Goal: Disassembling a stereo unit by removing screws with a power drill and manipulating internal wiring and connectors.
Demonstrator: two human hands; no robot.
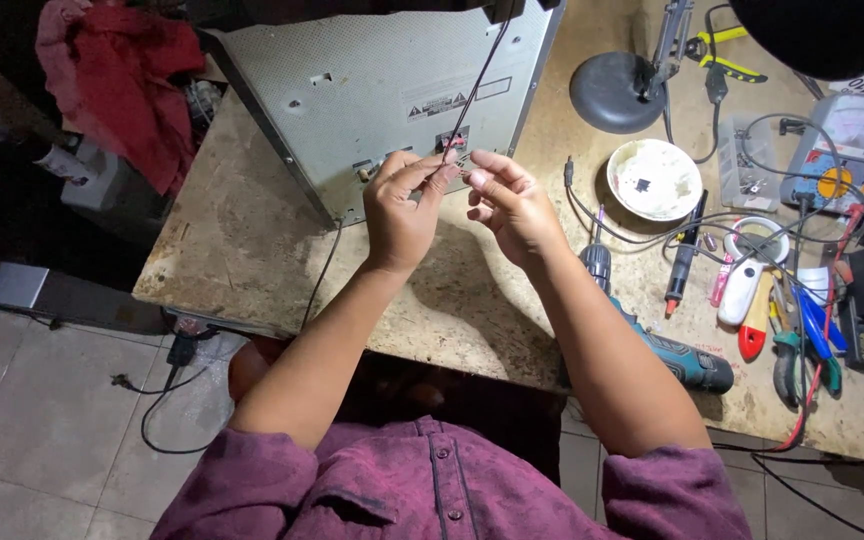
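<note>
Worn, stained worktop (252,240) over tiled floor (42,420), grey metal box (372,90) standing on it: my left hand (402,215) and right hand (514,205) pinch a thin black wire (472,90) between closed fingers (432,172), just before the box.

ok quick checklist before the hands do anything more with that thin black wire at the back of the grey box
1. Wire held: ok. The left hand pinches the thin black wire between its fingertips.
2. Second hand in place: ok. The right hand has its fingertips at the wire's lower end.
3. Wire end condition: cannot tell, too small.
4. Terminals reachable: ok. The grey box has its back panel facing up, with the red and black terminals just behind the fingers.
5. Box steady: ok, it lies flat on the workbench.
6. Power off: cannot tell.
</note>
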